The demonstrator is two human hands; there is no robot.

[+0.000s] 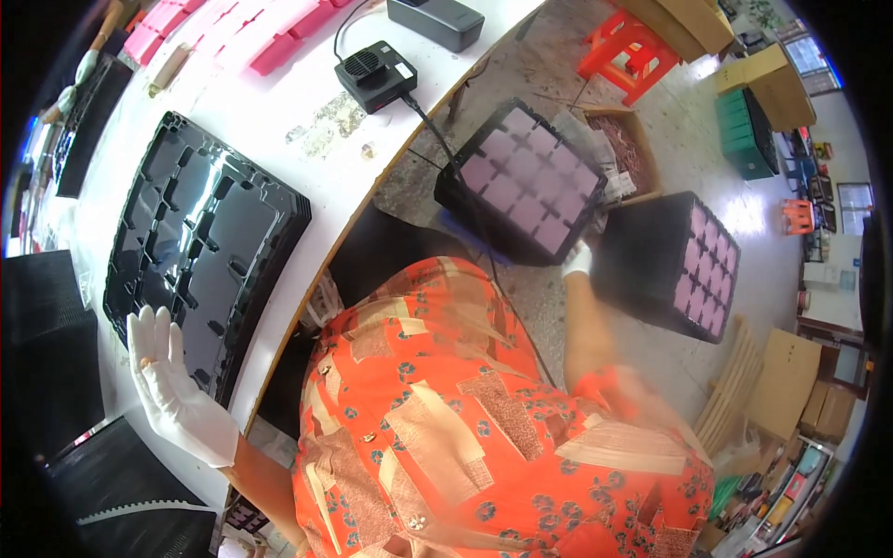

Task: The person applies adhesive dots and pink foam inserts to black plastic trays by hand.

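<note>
At lower left our left hand (172, 386) hovers flat, fingers (153, 339) released, beside the black trays (200, 237) on the desk (307, 139). Right of centre, our right hand (577, 260) touches a stack (665, 265) on the floor; its grip we cannot tell.

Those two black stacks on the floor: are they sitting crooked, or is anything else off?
Yes. Both black tray stacks sit tilted at different angles beside the table, and the right hand reaches between them. No spill shows.
</note>
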